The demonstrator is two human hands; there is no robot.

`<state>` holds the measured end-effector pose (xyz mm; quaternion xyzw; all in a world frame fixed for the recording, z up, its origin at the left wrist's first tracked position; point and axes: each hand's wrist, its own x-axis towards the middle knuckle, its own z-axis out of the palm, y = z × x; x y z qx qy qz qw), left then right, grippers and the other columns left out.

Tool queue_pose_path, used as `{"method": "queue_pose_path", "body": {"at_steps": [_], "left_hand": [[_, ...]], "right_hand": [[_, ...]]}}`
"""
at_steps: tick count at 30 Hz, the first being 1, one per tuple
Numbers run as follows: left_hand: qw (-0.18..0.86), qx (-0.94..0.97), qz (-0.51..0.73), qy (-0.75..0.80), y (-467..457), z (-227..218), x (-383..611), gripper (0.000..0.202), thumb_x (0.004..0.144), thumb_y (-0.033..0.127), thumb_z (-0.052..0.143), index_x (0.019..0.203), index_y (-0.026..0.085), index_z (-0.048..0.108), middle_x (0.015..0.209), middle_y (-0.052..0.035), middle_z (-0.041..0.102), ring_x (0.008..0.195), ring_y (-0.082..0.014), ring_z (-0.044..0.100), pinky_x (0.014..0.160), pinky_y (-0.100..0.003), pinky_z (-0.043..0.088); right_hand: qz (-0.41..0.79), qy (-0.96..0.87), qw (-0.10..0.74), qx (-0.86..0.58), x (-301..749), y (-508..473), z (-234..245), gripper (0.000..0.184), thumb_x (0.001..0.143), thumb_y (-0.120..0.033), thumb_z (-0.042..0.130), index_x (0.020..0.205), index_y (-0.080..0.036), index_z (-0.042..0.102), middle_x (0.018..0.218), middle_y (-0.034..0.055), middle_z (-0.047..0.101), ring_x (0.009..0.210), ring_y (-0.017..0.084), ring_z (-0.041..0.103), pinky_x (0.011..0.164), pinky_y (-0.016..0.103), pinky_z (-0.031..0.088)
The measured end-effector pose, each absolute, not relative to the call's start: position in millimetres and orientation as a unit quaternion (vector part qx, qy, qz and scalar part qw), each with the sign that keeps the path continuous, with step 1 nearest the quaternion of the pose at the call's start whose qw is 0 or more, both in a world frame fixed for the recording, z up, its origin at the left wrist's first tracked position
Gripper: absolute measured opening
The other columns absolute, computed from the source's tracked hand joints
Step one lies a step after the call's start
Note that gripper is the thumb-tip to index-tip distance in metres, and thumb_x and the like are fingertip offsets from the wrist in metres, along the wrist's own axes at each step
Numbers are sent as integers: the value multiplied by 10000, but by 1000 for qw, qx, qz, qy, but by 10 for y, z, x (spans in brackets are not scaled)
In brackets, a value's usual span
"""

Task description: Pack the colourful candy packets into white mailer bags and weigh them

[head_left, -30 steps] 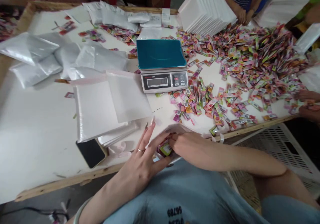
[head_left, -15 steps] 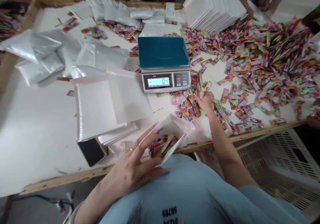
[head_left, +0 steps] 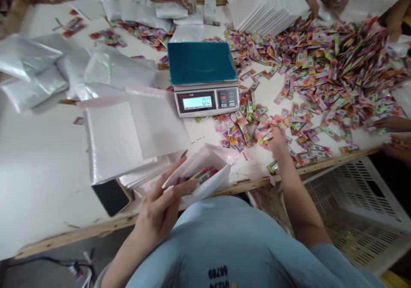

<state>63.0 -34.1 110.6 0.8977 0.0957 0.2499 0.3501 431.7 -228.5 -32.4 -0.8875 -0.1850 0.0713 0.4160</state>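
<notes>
My left hand (head_left: 160, 204) holds a white padded envelope (head_left: 205, 172) open at the table's near edge; colourful sachets show inside it. My right hand (head_left: 276, 139) reaches out over the loose sachets (head_left: 244, 127) in front of the scale, fingers curled down on a few of them. A digital scale (head_left: 204, 78) with a teal pan stands behind, its lit display reading zero.
A stack of flat white envelopes (head_left: 128, 131) lies left of the scale, a black phone (head_left: 111, 196) beneath its corner. Silver bags (head_left: 48, 69) lie far left. A big heap of sachets (head_left: 337, 61) covers the right. Other people's hands (head_left: 393, 136) work at the right edge. A white crate (head_left: 353, 202) sits below.
My right hand left the envelope, reached to the sachets by the scale, then slid right and nearer. The left hand tilted the envelope. The scale's display lit and now reads zero.
</notes>
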Motion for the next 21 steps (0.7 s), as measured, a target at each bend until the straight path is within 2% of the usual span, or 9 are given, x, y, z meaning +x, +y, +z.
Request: {"method": "queue_pose_path", "body": {"at_steps": [1,3,5,7,11,15,18,21], "left_hand": [[336,907,229,106,-337,1114,589,410,970,34,484,1218,254,724,1409,-77,688,1245,-245,701,998,-341,616],[329,907,225,134,-344,1120,544,409,987,79,495,1302,244,699,1288,-69,758,1113,-218,760,939,-298,632],[327,900,244,154,-363,1110,533,463,989,136,538,1430,250,622,1324,-71,749,1122,-235,762,944,-313,636],[331,892,262,161,-384,1094,533,513,985,166,565,1486,273,575,1378,-67,723,1167,-253,749,963,-334,636],[346,887,258,166,-401,1105,532,524,988,164,570,1491,307,574,1367,-46,731,1181,-259,745,986,-366,637],[365,891,226,146,-406,1168,567,565,997,136,534,1535,309,523,1448,-48,678,1235,-245,717,996,-338,628],[373,890,229,130,-439,1213,596,609,982,115,545,1561,297,490,1488,-57,646,1306,-252,671,1035,-337,607],[373,889,253,79,-496,1272,608,719,940,64,558,1606,294,416,1541,-82,595,1352,-276,637,1096,-394,578]], "right_hand": [[74,-189,417,-886,4346,-2269,-282,439,949,-610,452,1035,-221,635,761,40,643,705,231,629,682,373,551],[101,-218,379,-894,4371,-2195,-233,410,876,-615,624,963,-214,637,725,27,622,700,226,614,725,369,546],[158,-231,316,-907,4350,-2090,-247,422,714,-545,839,851,-210,623,697,29,615,720,237,616,760,372,536],[220,-206,287,-909,4315,-2021,-302,448,601,-465,934,750,-220,590,660,32,608,745,255,630,765,372,531],[268,-171,327,-890,4294,-2170,-365,437,643,-519,890,709,-229,569,643,9,610,759,244,643,745,366,547],[283,-165,457,-827,4279,-2478,-266,486,624,-599,850,806,-224,601,714,0,652,730,213,641,700,357,572],[241,-146,514,-810,4194,-2558,-132,505,587,-587,855,837,-231,598,730,-9,648,718,202,630,661,354,587],[158,-142,515,-831,4061,-2530,107,414,686,-562,777,872,-236,601,782,21,652,815,243,659,719,416,619]]}}
